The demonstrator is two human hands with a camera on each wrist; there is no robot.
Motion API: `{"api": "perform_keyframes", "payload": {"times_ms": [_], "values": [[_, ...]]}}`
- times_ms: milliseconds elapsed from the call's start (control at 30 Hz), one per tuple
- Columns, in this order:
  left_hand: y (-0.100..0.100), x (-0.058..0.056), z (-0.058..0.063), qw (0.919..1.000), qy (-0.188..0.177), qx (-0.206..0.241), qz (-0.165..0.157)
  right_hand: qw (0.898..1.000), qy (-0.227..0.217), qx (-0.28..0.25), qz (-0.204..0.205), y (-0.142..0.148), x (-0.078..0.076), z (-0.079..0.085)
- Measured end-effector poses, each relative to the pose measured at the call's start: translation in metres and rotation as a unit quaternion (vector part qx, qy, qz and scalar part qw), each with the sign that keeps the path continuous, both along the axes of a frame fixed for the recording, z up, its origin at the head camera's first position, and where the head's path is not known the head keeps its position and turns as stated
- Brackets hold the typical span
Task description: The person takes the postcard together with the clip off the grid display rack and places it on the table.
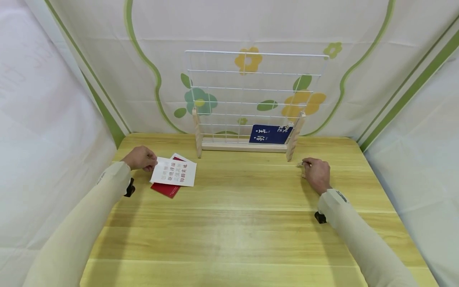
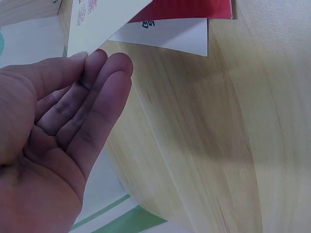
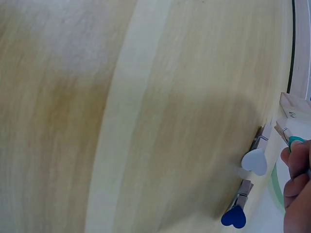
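Note:
My left hand (image 1: 141, 158) pinches the left corner of a white card (image 1: 173, 171) printed with Chinese characters, thumb against fingertips. Under that card lie a red card (image 1: 165, 190) and another white card (image 2: 180, 36), partly hidden. Over at the right, my right hand (image 1: 317, 174) pinches a small wooden clothespin (image 3: 282, 130) with a green decoration, largely covered by the fingers. Beside it on the table lie a clothespin with a white heart (image 3: 254, 161) and one with a dark blue heart (image 3: 234, 217).
A white wire grid (image 1: 251, 103) stands upright in a wooden stand (image 1: 244, 147) at the back of the table (image 1: 229, 231). A dark blue card (image 1: 269, 134) hangs at its lower right, with a white clip (image 1: 291, 124) at the card's upper corner. Patterned fabric (image 1: 222, 24) surrounds the table.

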State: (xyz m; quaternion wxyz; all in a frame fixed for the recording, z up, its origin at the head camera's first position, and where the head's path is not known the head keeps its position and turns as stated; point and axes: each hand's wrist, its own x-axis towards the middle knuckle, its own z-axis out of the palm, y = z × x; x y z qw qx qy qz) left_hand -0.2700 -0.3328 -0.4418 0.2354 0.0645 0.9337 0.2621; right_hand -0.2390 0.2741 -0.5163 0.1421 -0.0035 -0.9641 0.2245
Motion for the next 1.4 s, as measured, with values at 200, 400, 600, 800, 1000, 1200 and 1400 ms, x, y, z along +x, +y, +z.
{"api": "perform_keyframes", "payload": {"times_ms": [200,400,600,800,1000,1200,1400], "values": [[-0.001,-0.001,-0.004,0.9999,-0.006,-0.010,0.007,1.000,-0.004,-0.006,-0.008,0.001,0.001,-0.002],[-0.002,-0.002,-0.007,0.9997,-0.004,-0.018,0.014,1.000,-0.006,-0.010,-0.013,0.003,0.001,-0.005],[-0.001,-0.003,-0.008,0.9992,-0.023,-0.024,0.021,0.999,-0.028,-0.021,-0.014,0.003,0.002,-0.004],[-0.001,-0.004,-0.009,0.9990,-0.029,-0.029,0.017,0.998,-0.053,-0.025,-0.023,0.005,0.003,-0.004],[-0.003,-0.004,-0.009,0.9990,-0.025,-0.038,0.006,0.997,-0.063,-0.024,-0.033,0.007,0.004,-0.005],[-0.004,-0.003,-0.010,0.9984,-0.023,-0.052,0.001,0.995,-0.086,-0.023,-0.034,0.005,0.005,-0.003],[-0.003,-0.002,-0.010,0.9980,-0.028,-0.057,0.003,0.995,-0.086,-0.021,-0.033,0.005,0.005,-0.006]]}}
